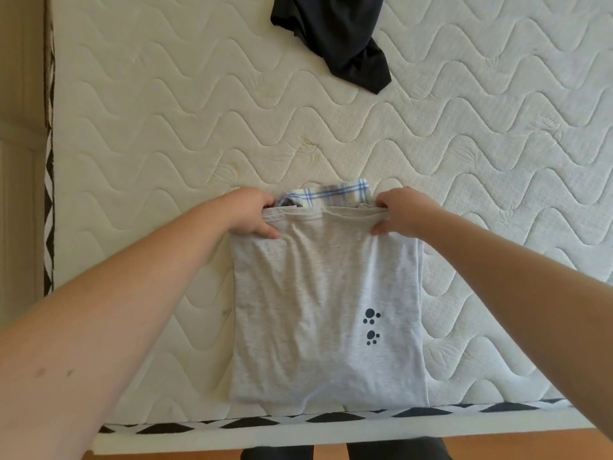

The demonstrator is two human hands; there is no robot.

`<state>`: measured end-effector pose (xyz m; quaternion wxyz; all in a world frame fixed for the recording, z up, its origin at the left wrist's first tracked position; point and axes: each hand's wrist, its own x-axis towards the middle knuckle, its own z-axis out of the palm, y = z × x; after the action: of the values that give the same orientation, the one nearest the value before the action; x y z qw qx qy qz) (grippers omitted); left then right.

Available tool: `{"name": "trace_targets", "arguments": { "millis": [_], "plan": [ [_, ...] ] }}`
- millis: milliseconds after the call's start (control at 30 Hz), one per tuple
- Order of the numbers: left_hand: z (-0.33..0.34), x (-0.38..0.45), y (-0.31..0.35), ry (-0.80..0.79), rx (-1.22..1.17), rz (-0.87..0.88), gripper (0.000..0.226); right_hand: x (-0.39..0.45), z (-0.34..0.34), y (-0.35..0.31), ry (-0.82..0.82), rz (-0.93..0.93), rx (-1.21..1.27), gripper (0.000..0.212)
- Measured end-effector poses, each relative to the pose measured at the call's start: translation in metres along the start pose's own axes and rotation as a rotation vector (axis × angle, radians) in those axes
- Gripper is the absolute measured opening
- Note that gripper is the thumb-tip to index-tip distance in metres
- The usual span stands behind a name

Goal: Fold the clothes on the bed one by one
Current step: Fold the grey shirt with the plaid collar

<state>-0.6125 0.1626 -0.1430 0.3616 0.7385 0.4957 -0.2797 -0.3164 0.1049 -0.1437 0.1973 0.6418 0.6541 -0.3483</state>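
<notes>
A light grey shirt (326,307) with dark paw prints lies folded lengthwise on the white quilted mattress (166,111), near its front edge. My left hand (253,212) grips the shirt's far left corner, thumb on top. At the far right corner, my right hand (403,210) grips the same edge. A blue-and-cream plaid garment (335,193) shows just beyond that edge, mostly hidden under the grey shirt. A crumpled black garment (345,38) lies at the far middle of the mattress.
The mattress has a black-and-white zigzag border (298,421) along its front and left sides. Wooden floor and my dark-trousered legs (345,453) show below the front edge. A pale door or wall (20,161) stands at the left.
</notes>
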Motion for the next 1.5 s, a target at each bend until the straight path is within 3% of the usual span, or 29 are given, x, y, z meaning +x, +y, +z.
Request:
{"name": "trace_targets", "arguments": {
  "millis": [100, 233, 300, 400, 600, 700, 833, 1000, 1100, 1200, 1267, 1333, 1400, 1500],
  "plan": [
    [-0.004, -0.009, 0.002, -0.033, -0.003, 0.032, 0.057, -0.014, -0.007, 0.0, 0.041, -0.069, -0.037, 0.031],
    [-0.022, -0.038, 0.014, -0.063, 0.044, 0.095, 0.029, -0.048, -0.021, 0.002, 0.081, -0.108, -0.065, 0.029],
    [-0.039, -0.067, 0.025, -0.039, 0.013, 0.118, 0.031, -0.074, -0.038, -0.004, 0.106, -0.111, -0.046, 0.035],
    [-0.073, -0.123, 0.043, 0.052, -0.026, 0.139, 0.029, -0.121, -0.076, -0.013, 0.204, -0.142, 0.015, 0.036],
    [-0.147, -0.233, 0.068, 0.349, -0.002, 0.16, 0.023, -0.205, -0.158, -0.025, 0.48, -0.188, 0.068, 0.007],
    [-0.154, -0.25, 0.069, 0.465, 0.129, 0.161, 0.011, -0.223, -0.169, -0.029, 0.594, -0.207, 0.032, 0.014],
    [-0.111, -0.228, 0.058, 0.763, 0.227, 0.212, 0.018, -0.21, -0.131, -0.025, 0.704, -0.168, -0.089, 0.017],
    [0.008, -0.169, 0.049, 0.917, 0.277, 0.231, 0.048, -0.165, -0.024, -0.013, 0.633, -0.106, -0.072, 0.016],
    [0.091, -0.135, 0.048, 0.866, 0.187, 0.157, 0.051, -0.145, 0.054, -0.005, 0.57, -0.099, 0.004, 0.028],
    [0.16, -0.117, 0.049, 0.649, 0.054, 0.036, 0.056, -0.133, 0.116, 0.004, 0.389, -0.003, 0.023, 0.033],
    [0.185, -0.113, 0.052, 0.53, 0.065, -0.034, 0.062, -0.133, 0.143, 0.007, 0.309, 0.007, 0.052, 0.05],
    [0.192, -0.113, 0.057, 0.568, -0.031, -0.028, 0.06, -0.135, 0.154, 0.005, 0.284, -0.008, 0.095, 0.063],
    [0.188, -0.114, 0.064, 0.679, -0.203, -0.013, 0.051, -0.139, 0.153, -0.001, 0.323, -0.009, 0.244, 0.06],
    [0.17, -0.108, 0.068, 0.757, -0.48, -0.055, 0.061, -0.145, 0.134, -0.014, 0.384, 0.166, 0.818, 0.039]
  ]
}}
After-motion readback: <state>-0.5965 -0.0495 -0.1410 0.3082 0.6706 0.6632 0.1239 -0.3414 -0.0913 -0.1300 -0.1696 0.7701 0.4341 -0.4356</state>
